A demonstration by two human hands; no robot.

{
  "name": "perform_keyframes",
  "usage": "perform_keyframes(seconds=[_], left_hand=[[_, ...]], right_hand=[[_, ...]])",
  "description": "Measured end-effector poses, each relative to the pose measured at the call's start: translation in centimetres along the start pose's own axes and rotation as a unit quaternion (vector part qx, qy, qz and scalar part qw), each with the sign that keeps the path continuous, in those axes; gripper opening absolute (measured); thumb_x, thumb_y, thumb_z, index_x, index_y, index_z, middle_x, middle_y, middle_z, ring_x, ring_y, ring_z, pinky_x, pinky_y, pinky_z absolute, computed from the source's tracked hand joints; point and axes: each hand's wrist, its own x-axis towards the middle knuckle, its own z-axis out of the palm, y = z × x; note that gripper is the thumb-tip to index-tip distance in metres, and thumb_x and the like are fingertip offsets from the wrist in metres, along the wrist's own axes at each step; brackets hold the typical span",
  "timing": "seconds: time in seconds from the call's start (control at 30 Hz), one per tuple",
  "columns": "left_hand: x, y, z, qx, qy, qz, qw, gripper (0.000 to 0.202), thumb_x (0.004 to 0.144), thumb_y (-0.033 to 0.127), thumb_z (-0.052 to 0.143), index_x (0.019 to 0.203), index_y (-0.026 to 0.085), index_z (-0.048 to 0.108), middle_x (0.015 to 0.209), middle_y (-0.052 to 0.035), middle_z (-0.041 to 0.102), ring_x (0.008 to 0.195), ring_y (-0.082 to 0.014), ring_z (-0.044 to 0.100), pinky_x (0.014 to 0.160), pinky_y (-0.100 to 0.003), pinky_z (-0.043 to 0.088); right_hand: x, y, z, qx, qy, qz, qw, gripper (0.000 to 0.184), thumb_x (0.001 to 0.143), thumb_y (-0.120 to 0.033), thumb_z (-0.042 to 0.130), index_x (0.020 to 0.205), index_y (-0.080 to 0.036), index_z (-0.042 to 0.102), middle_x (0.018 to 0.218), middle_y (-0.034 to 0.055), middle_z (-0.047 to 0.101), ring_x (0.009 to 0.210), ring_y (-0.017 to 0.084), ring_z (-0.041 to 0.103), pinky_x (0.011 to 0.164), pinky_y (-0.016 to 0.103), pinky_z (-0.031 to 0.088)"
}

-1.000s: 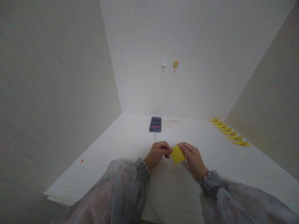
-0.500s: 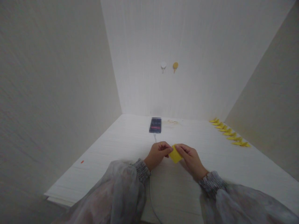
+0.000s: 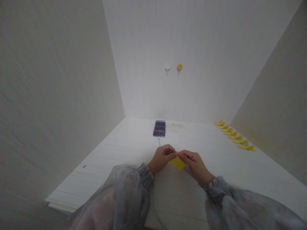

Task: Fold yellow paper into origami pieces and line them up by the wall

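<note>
A small yellow paper square [image 3: 177, 163] is held just above the white table [image 3: 120, 150], between both hands. My left hand [image 3: 161, 158] pinches its left corner with closed fingers; a ring shows on one finger. My right hand [image 3: 195, 164] pinches the upper right edge, fingers pressed together. The paper lies with a corner pointing down toward me, and part of it is hidden under my fingers.
A phone [image 3: 159, 128] lies beyond my hands, its cable [image 3: 155, 204] running toward me. Several folded yellow paper pieces [image 3: 236, 136] sit in a row along the right wall. Two hooks [image 3: 173, 67] are on the back wall. A small red speck [image 3: 84, 166] lies at left.
The paper has turned from a square facing me to a flatter, diamond-like shape lower between my hands. My right fingers have moved left, closer to my left hand.
</note>
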Motion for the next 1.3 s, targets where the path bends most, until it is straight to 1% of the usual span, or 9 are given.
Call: perform_keyframes(seconds=[0.3, 0.4, 0.53, 0.63, 0.87, 1.03, 1.17, 1.23, 1.3], left_hand=[[-0.1, 0.1, -0.1, -0.022, 0.044, 0.001, 0.999, 0.024, 0.059, 0.031, 0.065, 0.061, 0.012, 0.050, 0.054, 0.0039, 0.048, 0.050, -0.0057, 0.042, 0.050, -0.020, 0.032], [0.1, -0.2, -0.3, -0.016, 0.024, -0.006, 1.000, 0.025, 0.059, 0.032, 0.064, 0.063, 0.013, 0.050, 0.055, 0.0036, 0.048, 0.050, -0.0057, 0.042, 0.050, -0.020, 0.031], [0.4, -0.6, -0.5, -0.006, -0.027, -0.050, 0.998, 0.026, 0.060, 0.035, 0.062, 0.065, 0.013, 0.049, 0.056, 0.0036, 0.048, 0.049, -0.0056, 0.042, 0.048, -0.019, 0.030], [0.4, -0.6, -0.3, 0.012, -0.029, -0.064, 0.997, 0.027, 0.059, 0.036, 0.062, 0.064, 0.013, 0.048, 0.053, 0.0042, 0.047, 0.047, -0.0053, 0.041, 0.046, -0.019, 0.030], [-0.2, 0.0, -0.1, 0.016, 0.017, -0.027, 0.999, 0.023, 0.062, 0.033, 0.060, 0.063, 0.013, 0.049, 0.050, 0.0043, 0.046, 0.045, -0.0049, 0.039, 0.044, -0.018, 0.029], [0.0, -0.1, -1.2, 0.001, 0.075, -0.002, 0.997, 0.023, 0.063, 0.034, 0.059, 0.063, 0.013, 0.050, 0.052, 0.0042, 0.046, 0.046, -0.0053, 0.040, 0.046, -0.019, 0.031], [0.4, -0.1, -2.0, -0.025, 0.125, 0.005, 0.992, 0.023, 0.061, 0.034, 0.060, 0.063, 0.013, 0.049, 0.055, 0.0039, 0.048, 0.048, -0.0058, 0.042, 0.048, -0.019, 0.032], [0.4, -0.1, -2.0, -0.021, 0.125, 0.007, 0.992, 0.023, 0.061, 0.034, 0.061, 0.063, 0.014, 0.049, 0.053, 0.0043, 0.047, 0.046, -0.0054, 0.041, 0.046, -0.018, 0.032], [0.4, 0.0, -1.7, -0.010, 0.112, 0.009, 0.994, 0.023, 0.062, 0.034, 0.060, 0.062, 0.014, 0.049, 0.052, 0.0047, 0.046, 0.045, -0.0050, 0.040, 0.046, -0.018, 0.031]], right_hand=[[0.4, 0.6, -0.2, -0.031, -0.020, 0.009, 0.999, 0.029, 0.077, -0.036, 0.044, 0.068, -0.014, 0.062, 0.062, 0.0017, 0.056, 0.059, 0.012, 0.049, 0.054, 0.022, 0.039], [0.4, 0.7, -0.3, -0.026, -0.030, 0.012, 0.999, 0.028, 0.077, -0.035, 0.044, 0.068, -0.014, 0.061, 0.061, 0.0015, 0.055, 0.058, 0.012, 0.048, 0.053, 0.022, 0.038], [0.3, 0.7, -0.3, -0.019, -0.051, 0.013, 0.998, 0.027, 0.077, -0.034, 0.044, 0.067, -0.015, 0.061, 0.060, 0.0012, 0.054, 0.057, 0.012, 0.047, 0.052, 0.022, 0.038], [0.3, 0.7, -0.1, -0.021, -0.059, 0.025, 0.998, 0.027, 0.076, -0.034, 0.045, 0.063, -0.015, 0.059, 0.056, 0.0005, 0.053, 0.053, 0.011, 0.046, 0.048, 0.021, 0.036], [0.4, 0.1, 0.0, 0.006, -0.050, 0.030, 0.998, 0.025, 0.074, -0.031, 0.046, 0.061, -0.015, 0.059, 0.054, -0.0005, 0.054, 0.052, 0.011, 0.048, 0.049, 0.022, 0.036], [0.3, 0.4, -0.7, 0.064, -0.040, 0.051, 0.996, 0.027, 0.074, -0.027, 0.043, 0.054, -0.016, 0.056, 0.045, -0.0002, 0.055, 0.044, 0.011, 0.049, 0.048, 0.023, 0.039], [0.4, 1.5, -1.4, 0.092, 0.003, 0.047, 0.995, 0.023, 0.073, -0.025, 0.044, 0.057, -0.016, 0.056, 0.044, -0.0009, 0.055, 0.041, 0.010, 0.048, 0.046, 0.022, 0.038], [0.5, 1.6, -1.3, 0.105, 0.025, 0.037, 0.993, 0.023, 0.075, -0.028, 0.044, 0.061, -0.016, 0.057, 0.049, -0.0002, 0.056, 0.045, 0.011, 0.050, 0.049, 0.023, 0.040], [0.6, 1.4, -1.0, 0.118, 0.028, 0.027, 0.992, 0.023, 0.077, -0.032, 0.044, 0.069, -0.016, 0.058, 0.058, 0.0012, 0.059, 0.054, 0.012, 0.053, 0.055, 0.024, 0.042]])
